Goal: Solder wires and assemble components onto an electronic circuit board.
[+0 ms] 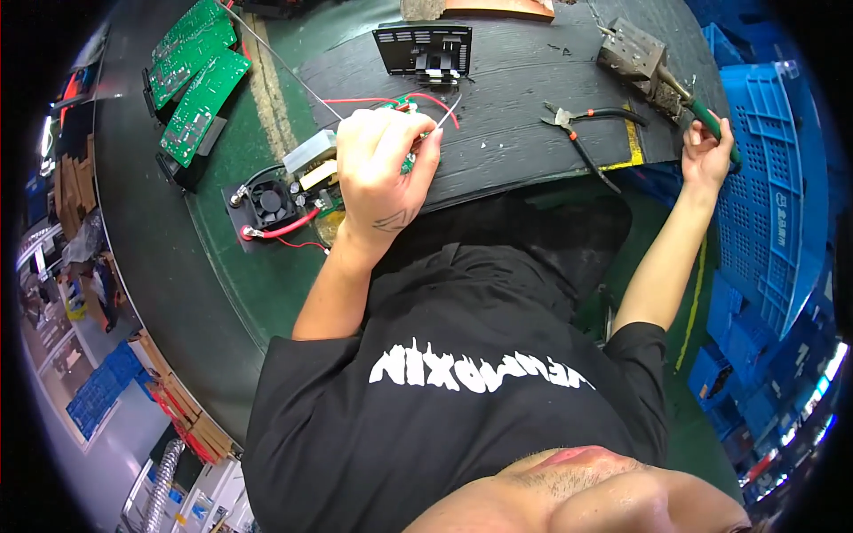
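Note:
My left hand is closed in a pinch over a circuit assembly, with a thin silvery wire, apparently solder wire, sticking out past its fingertips. The wire's long tail runs back to the upper left. Under and beside this hand sits the assembly with a black fan, a pale metal heat sink and red leads; my hand hides much of its board. At the right, my right hand grips the green handle of a soldering iron. The iron's metal shaft reaches to a blocky metal stand.
Diagonal cutters lie spread on the black mat between my hands. A black slotted panel stands behind the assembly. Green circuit boards are stacked at the left. Blue plastic crates rise along the right side of the bench.

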Tool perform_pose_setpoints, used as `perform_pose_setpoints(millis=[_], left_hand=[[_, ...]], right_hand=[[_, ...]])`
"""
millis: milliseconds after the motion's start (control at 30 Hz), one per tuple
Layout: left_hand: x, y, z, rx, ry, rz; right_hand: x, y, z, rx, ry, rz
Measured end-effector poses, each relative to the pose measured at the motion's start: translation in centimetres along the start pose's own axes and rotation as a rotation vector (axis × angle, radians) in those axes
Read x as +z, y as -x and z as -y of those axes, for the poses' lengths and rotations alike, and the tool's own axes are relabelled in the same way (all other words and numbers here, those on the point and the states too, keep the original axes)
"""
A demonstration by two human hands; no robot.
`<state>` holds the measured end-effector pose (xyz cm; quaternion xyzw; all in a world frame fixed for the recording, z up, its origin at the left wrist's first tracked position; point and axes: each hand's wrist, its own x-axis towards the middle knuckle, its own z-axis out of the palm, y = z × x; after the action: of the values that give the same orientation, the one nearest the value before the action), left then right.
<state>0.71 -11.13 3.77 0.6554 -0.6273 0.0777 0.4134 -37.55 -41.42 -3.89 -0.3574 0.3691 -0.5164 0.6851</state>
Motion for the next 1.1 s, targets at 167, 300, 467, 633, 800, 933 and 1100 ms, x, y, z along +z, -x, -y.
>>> perform_pose_setpoints(millis=[167, 300, 467, 633, 800, 933, 1100], left_hand=[[-0.1, 0.1, 0.1, 0.002, -0.021, -0.009], [0.0, 0.7, 0.9, 0.0, -0.06, -0.003], [0.4, 0.8, 2.1, 0.05, -0.079, 0.0], [1.4, 1.1, 2.0, 0.052, -0.14, 0.002], [2.2, -0.2, 1.6, 0.06, -0.106, -0.005], [2.4, -0.1, 2.2, 0.066, -0.13, -0.014], [6.7, -1.3, 6.7, 0.54, 0.001, -0.575]], right_hand=[[-1.7, -0.1, 3.0, -0.058, 0.182, -0.08], [-6.0, 0.6, 3.0, -0.023, -0.032, -0.049], [-4.7, 5.1, 3.2, -0.244, 0.117, -0.264], [-4.1, 5.5, 1.3, -0.161, 0.052, -0.202], [-7.3, 5.9, 4.5, -0.27, 0.031, -0.279], [-9.1, 7.6, 3.8, -0.194, -0.11, -0.205], [-2.7, 14.9, 2.6, -0.231, -0.158, -0.08]])
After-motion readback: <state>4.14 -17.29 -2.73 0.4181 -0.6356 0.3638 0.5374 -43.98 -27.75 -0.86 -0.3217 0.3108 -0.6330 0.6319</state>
